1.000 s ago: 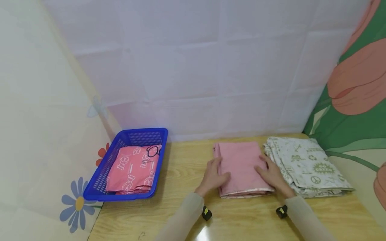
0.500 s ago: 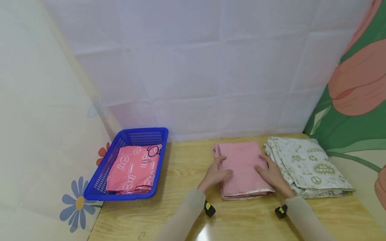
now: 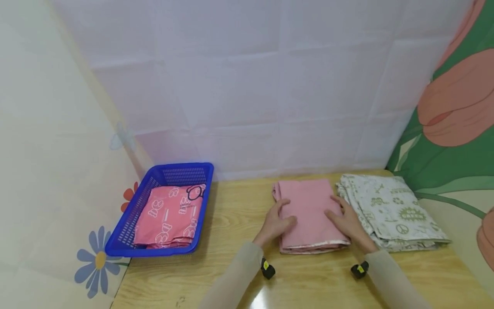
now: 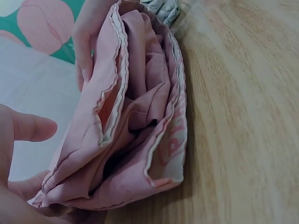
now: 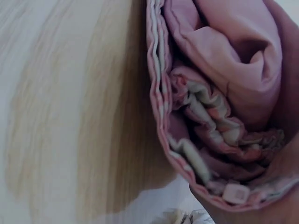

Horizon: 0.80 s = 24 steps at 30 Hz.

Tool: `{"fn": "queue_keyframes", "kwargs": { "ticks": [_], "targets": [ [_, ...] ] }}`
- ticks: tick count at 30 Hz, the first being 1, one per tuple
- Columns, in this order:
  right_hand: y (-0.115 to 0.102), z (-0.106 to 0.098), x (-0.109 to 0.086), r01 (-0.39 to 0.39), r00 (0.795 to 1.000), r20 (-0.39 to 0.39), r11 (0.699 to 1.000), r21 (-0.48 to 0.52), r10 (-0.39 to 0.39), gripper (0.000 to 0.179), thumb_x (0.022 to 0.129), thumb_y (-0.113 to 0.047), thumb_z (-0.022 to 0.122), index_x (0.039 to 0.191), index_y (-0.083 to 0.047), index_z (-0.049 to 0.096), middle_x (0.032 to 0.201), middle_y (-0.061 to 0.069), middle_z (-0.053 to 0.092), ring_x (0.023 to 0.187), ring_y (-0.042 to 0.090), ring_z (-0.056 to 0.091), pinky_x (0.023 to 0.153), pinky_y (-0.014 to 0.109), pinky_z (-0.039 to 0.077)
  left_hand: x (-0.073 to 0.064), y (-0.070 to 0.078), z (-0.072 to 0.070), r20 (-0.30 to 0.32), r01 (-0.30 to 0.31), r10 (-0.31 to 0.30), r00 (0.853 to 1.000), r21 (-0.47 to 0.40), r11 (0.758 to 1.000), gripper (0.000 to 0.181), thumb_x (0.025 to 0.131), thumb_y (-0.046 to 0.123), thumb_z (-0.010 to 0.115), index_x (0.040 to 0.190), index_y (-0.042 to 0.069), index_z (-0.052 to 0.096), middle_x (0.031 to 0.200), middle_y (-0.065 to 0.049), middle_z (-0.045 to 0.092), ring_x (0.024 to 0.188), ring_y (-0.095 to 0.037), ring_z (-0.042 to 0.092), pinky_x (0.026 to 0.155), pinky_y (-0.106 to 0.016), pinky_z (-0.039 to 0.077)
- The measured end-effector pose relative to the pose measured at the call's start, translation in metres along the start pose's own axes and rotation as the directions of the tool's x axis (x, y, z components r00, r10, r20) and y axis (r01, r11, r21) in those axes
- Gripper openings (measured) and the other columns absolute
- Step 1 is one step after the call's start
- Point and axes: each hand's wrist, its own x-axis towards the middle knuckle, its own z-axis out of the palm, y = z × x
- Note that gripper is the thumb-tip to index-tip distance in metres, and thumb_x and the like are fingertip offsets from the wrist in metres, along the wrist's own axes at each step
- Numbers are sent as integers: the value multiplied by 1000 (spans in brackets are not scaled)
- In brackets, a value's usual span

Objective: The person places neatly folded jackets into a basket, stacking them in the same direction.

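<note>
A folded pink cloth (image 3: 307,214) lies on the table between both hands, its near edge showing a pale printed underside. My left hand (image 3: 275,224) holds its left side, thumb over the top and fingers along the edge. On the opposite side, my right hand (image 3: 348,221) grips the right edge, also with the thumb on top. In the left wrist view, the cloth's loose layers (image 4: 140,102) gape at the near end, beside the left thumb (image 4: 35,127). The right wrist view shows rolled inner layers (image 5: 233,79) and a small pale tab (image 5: 236,193) at the hem.
Just right of the pink cloth sits a folded white cloth with green print (image 3: 397,214). A blue plastic basket (image 3: 112,246) at the left holds a folded pink printed cloth (image 3: 170,214). The wooden table (image 3: 239,201) meets a white sheet-covered wall (image 3: 239,107) behind.
My left hand has shifted slightly to the right against the pink cloth's edge. The right hand and the other cloths stay as they were.
</note>
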Motion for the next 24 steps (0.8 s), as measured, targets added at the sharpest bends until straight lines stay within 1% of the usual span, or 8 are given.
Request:
{"fn": "queue_keyframes", "kwargs": {
  "ticks": [5,7,10,13,15,18,22,24],
  "targets": [
    [-5,1,-2,8,1000,-9,998,55,-7,67,104,-17,65,164,-4,37,167,36,31,146,57,42,117,68,41,-1,0,-5,-20,7,-7,1000,-6,1000,71,86,20,75,154,20,56,163,-22,47,149,-41,46,121,-65,38],
    [-7,1,-2,10,1000,-14,998,68,-9,67,104,-16,64,164,-4,37,165,37,32,142,57,47,113,66,46,-1,2,-8,-26,-9,9,1000,-9,1000,70,87,18,74,155,17,56,163,-23,47,150,-41,45,122,-64,37],
    [-11,1,-2,14,1000,-20,997,81,-13,67,104,-16,65,164,-5,37,165,35,34,143,56,46,114,65,45,-3,7,-14,-28,-45,45,999,-16,999,67,90,17,73,154,13,56,163,-24,47,151,-41,43,123,-62,38],
    [-16,1,-2,23,1000,-22,995,92,-21,67,104,-16,65,164,-7,38,166,33,34,146,53,42,116,66,41,-4,12,-20,-31,-71,71,997,-3,997,64,92,19,72,154,12,56,163,-23,48,153,-41,42,123,-61,37],
    [-19,0,-3,33,999,-24,994,99,-31,66,104,-17,66,164,-7,39,167,32,33,149,52,39,118,66,39,-5,15,-24,-36,-72,72,997,11,997,64,92,20,73,154,14,56,163,-23,48,152,-41,43,122,-61,38],
    [-25,0,-4,54,998,-26,993,105,-52,65,105,-19,66,164,-7,40,168,31,32,150,52,38,117,66,42,-8,20,-30,-49,-57,58,997,37,998,64,92,23,73,154,18,56,164,-21,47,151,-41,44,121,-61,40],
    [-33,3,-7,93,996,-22,989,115,-91,64,106,-21,65,164,-7,40,165,32,37,141,53,50,107,62,53,-11,25,-40,-74,-53,58,996,65,996,64,92,24,74,153,22,57,165,-20,46,153,-42,42,121,-64,38],
    [-37,6,-8,112,994,-17,986,121,-110,64,107,-21,64,164,-6,40,163,32,38,136,54,54,103,59,57,-13,27,-45,-82,-51,57,995,72,996,64,92,25,74,154,23,56,166,-18,46,153,-42,42,121,-64,38]
  ]
}}
